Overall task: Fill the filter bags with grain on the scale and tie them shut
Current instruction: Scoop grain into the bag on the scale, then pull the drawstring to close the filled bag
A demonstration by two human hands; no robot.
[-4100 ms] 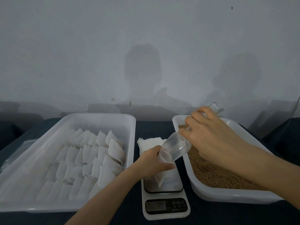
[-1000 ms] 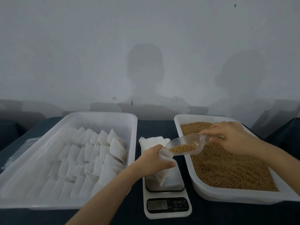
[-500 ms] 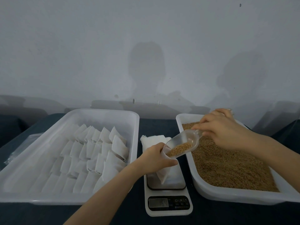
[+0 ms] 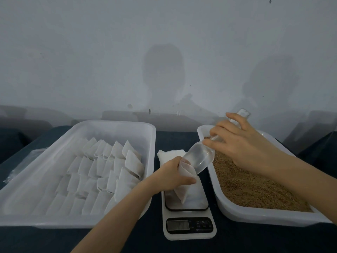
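Observation:
A white filter bag stands on the white kitchen scale in the middle. My left hand grips the bag's neck and holds its mouth open. My right hand holds the handle of a clear plastic scoop, tipped steeply with its lip in the bag's mouth. The scoop looks empty. Brown grain fills the white tray on the right.
A large white tray on the left holds several rows of filled filter bags. A stack of flat empty bags lies behind the scale. A grey wall stands close behind the dark table.
The scoop, level and holding grain a second ago, has been tipped up into the bag's mouth and its grain has run out. My right hand rose; my left hand kept its hold.

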